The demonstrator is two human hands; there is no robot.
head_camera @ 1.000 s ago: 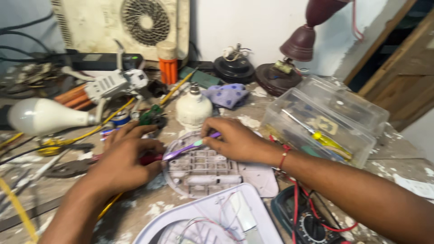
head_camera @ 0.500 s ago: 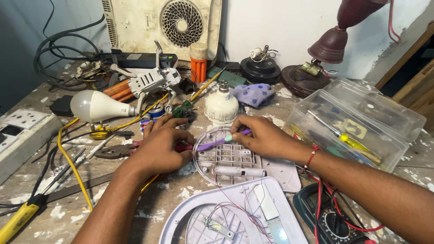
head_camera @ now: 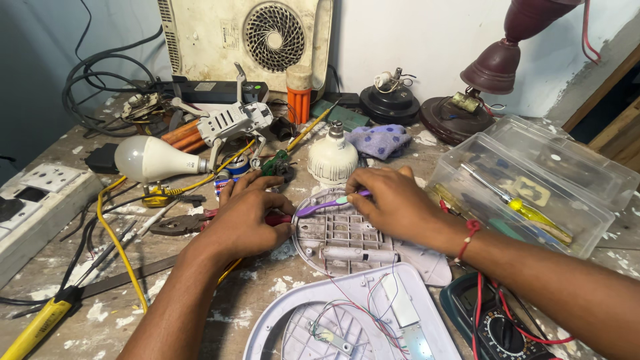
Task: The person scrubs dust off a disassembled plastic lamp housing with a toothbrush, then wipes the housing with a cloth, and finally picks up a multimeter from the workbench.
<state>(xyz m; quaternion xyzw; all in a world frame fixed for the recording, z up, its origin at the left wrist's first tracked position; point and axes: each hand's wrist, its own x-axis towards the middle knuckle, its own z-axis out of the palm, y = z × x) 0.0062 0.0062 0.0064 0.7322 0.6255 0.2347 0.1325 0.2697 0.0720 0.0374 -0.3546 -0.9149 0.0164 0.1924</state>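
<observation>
My left hand (head_camera: pixel 243 217) rests on the left rim of a round white ribbed lamp base (head_camera: pixel 343 233) on the workbench, and a dark red handle pokes out under its fingers. My right hand (head_camera: pixel 393 200) is closed on a purple toothbrush (head_camera: pixel 320 205) that lies across the top of that base. A white tube (head_camera: pixel 360 254) lies across the base's lower part. In front of it sits a larger round white lamp housing (head_camera: pixel 373 320) with thin red and blue wires and a small board inside.
A white bulb (head_camera: pixel 150 159), a bulb body (head_camera: pixel 331 157), a white drone (head_camera: pixel 230 120), orange tool handles (head_camera: pixel 299 103), pliers (head_camera: pixel 173 225) and yellow cable (head_camera: pixel 113 240) crowd the back and left. A clear plastic box (head_camera: pixel 533 180) stands right; a multimeter (head_camera: pixel 500 327) lies near.
The view has shifted, showing more of the bench's left side. Both hands stay on the round base with the purple toothbrush held across it.
</observation>
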